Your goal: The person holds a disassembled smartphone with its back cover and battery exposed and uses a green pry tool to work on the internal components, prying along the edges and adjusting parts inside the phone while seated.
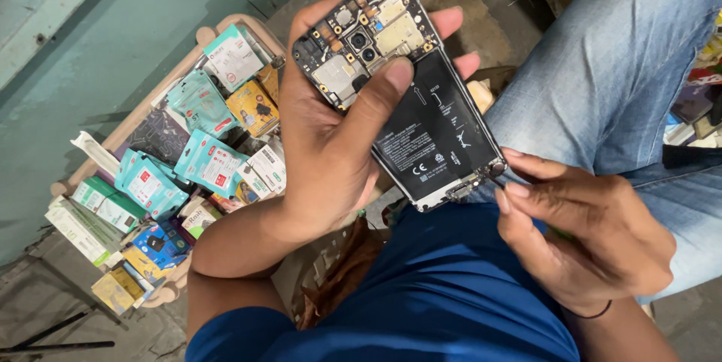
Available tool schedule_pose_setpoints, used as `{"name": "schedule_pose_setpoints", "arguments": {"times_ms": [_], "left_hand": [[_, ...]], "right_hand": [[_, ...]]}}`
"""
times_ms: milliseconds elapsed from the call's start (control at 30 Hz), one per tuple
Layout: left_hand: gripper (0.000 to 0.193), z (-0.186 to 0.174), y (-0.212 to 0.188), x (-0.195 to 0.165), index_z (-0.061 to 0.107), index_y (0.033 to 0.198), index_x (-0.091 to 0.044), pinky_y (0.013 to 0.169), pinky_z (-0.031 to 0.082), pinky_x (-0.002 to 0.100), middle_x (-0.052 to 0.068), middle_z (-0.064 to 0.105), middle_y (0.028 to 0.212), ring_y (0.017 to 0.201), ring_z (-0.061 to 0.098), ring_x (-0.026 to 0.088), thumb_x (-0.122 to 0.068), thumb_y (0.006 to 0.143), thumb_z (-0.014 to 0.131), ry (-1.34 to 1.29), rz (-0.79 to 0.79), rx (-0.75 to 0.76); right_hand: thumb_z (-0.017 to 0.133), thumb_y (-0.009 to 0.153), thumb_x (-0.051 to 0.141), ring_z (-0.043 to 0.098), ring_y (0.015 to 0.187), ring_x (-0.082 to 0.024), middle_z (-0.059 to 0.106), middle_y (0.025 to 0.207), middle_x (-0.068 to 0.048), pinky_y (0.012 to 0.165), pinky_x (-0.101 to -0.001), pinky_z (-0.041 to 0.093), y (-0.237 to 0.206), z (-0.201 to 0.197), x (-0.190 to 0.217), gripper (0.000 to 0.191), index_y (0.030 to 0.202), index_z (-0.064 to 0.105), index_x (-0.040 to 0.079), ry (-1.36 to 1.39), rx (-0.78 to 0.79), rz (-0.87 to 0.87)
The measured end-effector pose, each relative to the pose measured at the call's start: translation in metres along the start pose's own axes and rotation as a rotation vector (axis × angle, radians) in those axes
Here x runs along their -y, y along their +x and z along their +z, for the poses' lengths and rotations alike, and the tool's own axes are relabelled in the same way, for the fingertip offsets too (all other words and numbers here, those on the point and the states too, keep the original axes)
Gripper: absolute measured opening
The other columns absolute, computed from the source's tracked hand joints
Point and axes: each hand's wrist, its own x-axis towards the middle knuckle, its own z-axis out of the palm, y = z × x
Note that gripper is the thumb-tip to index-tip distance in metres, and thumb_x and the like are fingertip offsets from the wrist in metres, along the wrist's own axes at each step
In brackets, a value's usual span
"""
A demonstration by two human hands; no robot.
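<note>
Right, one opened phone (410,83) is up in front of the person, back cover off, tilted with its camera end pointing away and its bottom end toward the lap. The left hand (331,129) has a closed grip around it: thumb pressed across the middle, right where the green circuit board (368,31) meets the black battery (432,132), and three fingertips peeking out past the far edge. On that board I count two round camera lenses, one above the other, and a few silver metal shields.

Down at the phone's lower corner, the right hand (587,234) has its thumb and forefinger pinched together, tips touching the frame beside the charging port end. Whether anything small sits between those fingertips, I can't tell from here. A thin dark band circles that wrist.

The phone hangs above the person's blue shirt (444,294), with one leg in light blue jeans (617,76) just to the right.

Off to the left, well apart from both hands, one wooden tray (226,27) sits low on the green floor, crammed with small retail packets (207,159). Roughly five teal pouches on top, a couple of yellow boxes, two or three white and green cartons along the near edge, and more buried underneath that I can't count.
</note>
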Motion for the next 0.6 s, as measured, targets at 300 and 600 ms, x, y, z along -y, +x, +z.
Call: {"name": "schedule_pose_setpoints", "arguments": {"times_ms": [300, 600], "left_hand": [[0.043, 0.002, 0.0016, 0.0007, 0.031, 0.145, -0.004, 0.099, 0.061, 0.055, 0.038, 0.055, 0.138, 0.119, 0.065, 0.045, 0.001, 0.108, 0.054, 0.009, 0.01, -0.022], [0.044, 0.003, 0.0021, -0.001, 0.031, 0.145, -0.005, 0.096, 0.062, 0.055, 0.037, 0.055, 0.139, 0.119, 0.066, 0.046, 0.0, 0.109, 0.054, 0.01, 0.008, -0.019]], "right_hand": [[0.082, 0.077, -0.009, 0.075, 0.085, -0.034, 0.065, 0.084, -0.021, 0.087, -0.0503, 0.061, -0.0014, 0.0025, 0.0003, 0.021, 0.088, 0.064, -0.014, 0.002, -0.018, -0.011], [0.082, 0.077, -0.011, 0.075, 0.085, -0.034, 0.064, 0.084, -0.021, 0.087, -0.0512, 0.061, -0.0033, 0.0033, -0.0015, 0.021, 0.086, 0.063, -0.014, 0.02, -0.036, -0.034]]}}
